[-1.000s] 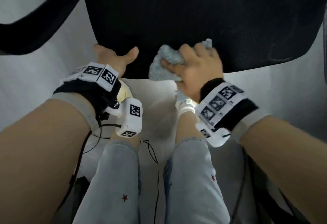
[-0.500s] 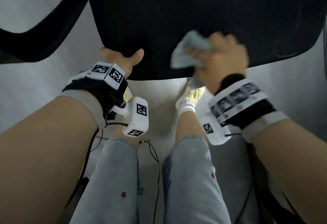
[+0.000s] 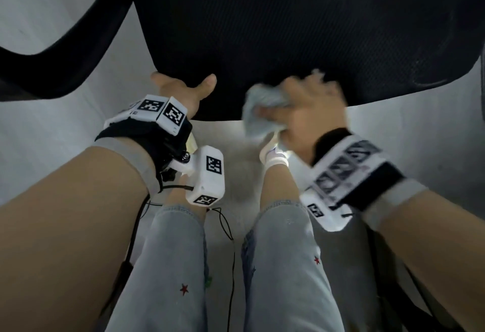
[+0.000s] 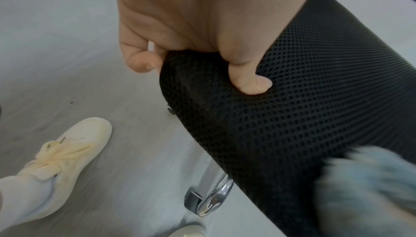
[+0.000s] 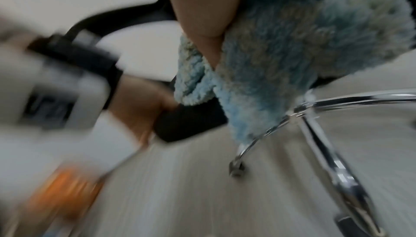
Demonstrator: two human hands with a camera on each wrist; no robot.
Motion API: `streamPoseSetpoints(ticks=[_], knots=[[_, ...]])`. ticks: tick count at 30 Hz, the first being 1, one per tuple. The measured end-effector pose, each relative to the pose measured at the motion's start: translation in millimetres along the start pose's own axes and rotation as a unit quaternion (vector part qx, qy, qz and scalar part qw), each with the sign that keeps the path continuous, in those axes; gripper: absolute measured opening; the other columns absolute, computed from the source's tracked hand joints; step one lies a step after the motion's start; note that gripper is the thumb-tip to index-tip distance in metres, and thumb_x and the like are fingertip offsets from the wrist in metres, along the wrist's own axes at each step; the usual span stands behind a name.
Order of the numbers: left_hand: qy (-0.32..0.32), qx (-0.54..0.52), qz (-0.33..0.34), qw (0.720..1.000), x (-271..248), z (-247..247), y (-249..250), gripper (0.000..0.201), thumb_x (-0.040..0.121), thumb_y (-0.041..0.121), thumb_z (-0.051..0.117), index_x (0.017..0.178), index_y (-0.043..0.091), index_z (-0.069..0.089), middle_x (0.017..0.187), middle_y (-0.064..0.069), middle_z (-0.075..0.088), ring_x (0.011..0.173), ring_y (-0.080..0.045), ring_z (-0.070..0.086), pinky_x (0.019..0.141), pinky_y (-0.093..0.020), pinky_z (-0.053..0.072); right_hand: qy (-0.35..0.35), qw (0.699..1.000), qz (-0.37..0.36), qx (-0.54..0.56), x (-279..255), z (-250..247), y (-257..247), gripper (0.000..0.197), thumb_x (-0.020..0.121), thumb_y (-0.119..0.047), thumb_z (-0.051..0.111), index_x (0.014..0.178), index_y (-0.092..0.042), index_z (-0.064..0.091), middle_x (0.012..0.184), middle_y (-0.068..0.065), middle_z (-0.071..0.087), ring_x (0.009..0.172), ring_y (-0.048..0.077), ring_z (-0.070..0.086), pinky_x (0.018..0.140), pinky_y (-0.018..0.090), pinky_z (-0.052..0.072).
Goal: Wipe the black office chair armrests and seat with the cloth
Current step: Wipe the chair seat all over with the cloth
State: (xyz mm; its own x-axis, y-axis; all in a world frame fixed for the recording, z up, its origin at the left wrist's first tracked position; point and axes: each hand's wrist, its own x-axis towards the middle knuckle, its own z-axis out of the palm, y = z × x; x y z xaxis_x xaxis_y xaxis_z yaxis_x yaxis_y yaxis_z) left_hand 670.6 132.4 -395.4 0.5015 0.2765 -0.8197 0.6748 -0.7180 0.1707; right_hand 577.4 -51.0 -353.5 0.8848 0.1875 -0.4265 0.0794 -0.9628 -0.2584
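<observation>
The black mesh chair seat (image 3: 301, 29) fills the top of the head view, with one black armrest (image 3: 65, 64) curving off at the left. My left hand (image 3: 183, 90) grips the seat's front left corner (image 4: 202, 84), thumb (image 4: 249, 80) on top and fingers curled under the edge. My right hand (image 3: 309, 111) holds a bunched fluffy light-blue cloth (image 3: 262, 111) against the seat's front edge, blurred by motion. In the right wrist view the cloth (image 5: 292, 54) hangs below my palm over the edge.
Under the seat stands the chrome chair base (image 5: 326, 143) with casters on a pale grey floor (image 4: 67, 54). My legs in light jeans (image 3: 168, 266) and cream sneakers (image 4: 67, 152) are right in front of the seat. Thin black cables (image 3: 231, 253) hang between my knees.
My right hand swept the cloth rightward along the seat's front edge, then back toward the left. The left hand has kept its grip on the corner.
</observation>
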Motion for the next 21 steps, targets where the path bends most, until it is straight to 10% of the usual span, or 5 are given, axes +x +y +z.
streamPoseSetpoints(ticks=[3, 6, 10, 21], knots=[[0.001, -0.002, -0.003, 1.0, 3, 0, -2, 0.104, 0.066, 0.064, 0.064, 0.136, 0.005, 0.015, 0.138, -0.014, 0.039, 0.123, -0.031, 0.045, 0.102, -0.047, 0.042, 0.12, 0.958, 0.246, 0.083, -18, -29, 51, 0.039, 0.077, -0.023, 0.06, 0.108, -0.038, 0.041, 0.115, 0.025, 0.051, 0.104, 0.049, 0.045, 0.083, 0.059, 0.038], [0.005, 0.009, -0.02, 1.0, 2, -2, -1, 0.106, 0.064, 0.066, 0.065, 0.135, 0.005, 0.016, 0.136, -0.014, 0.04, 0.122, -0.032, 0.046, 0.101, -0.048, 0.042, 0.197, 0.883, 0.408, 0.121, -19, -43, 80, 0.046, 0.078, -0.041, 0.055, 0.119, -0.038, 0.035, 0.145, 0.013, 0.031, 0.127, 0.042, 0.031, 0.097, 0.06, 0.031], [0.002, 0.022, -0.033, 0.999, 4, -2, 2, 0.103, 0.067, 0.062, 0.066, 0.135, 0.003, 0.016, 0.136, -0.018, 0.04, 0.123, -0.034, 0.045, 0.103, -0.049, 0.04, 0.088, 0.913, 0.393, 0.062, -1, -28, 69, 0.048, 0.085, -0.051, 0.046, 0.132, -0.041, 0.041, 0.156, 0.0, -0.01, 0.14, 0.04, -0.012, 0.106, 0.067, -0.002], [-0.015, 0.053, -0.064, 0.996, 15, -4, 0, 0.112, 0.058, 0.07, 0.066, 0.135, 0.007, 0.017, 0.132, -0.019, 0.043, 0.12, -0.035, 0.048, 0.1, -0.049, 0.043, 0.097, 0.929, 0.35, 0.069, -10, -42, 74, 0.056, 0.088, -0.066, 0.017, 0.14, -0.045, 0.024, 0.157, -0.004, -0.006, 0.141, 0.033, -0.013, 0.106, 0.067, -0.008]])
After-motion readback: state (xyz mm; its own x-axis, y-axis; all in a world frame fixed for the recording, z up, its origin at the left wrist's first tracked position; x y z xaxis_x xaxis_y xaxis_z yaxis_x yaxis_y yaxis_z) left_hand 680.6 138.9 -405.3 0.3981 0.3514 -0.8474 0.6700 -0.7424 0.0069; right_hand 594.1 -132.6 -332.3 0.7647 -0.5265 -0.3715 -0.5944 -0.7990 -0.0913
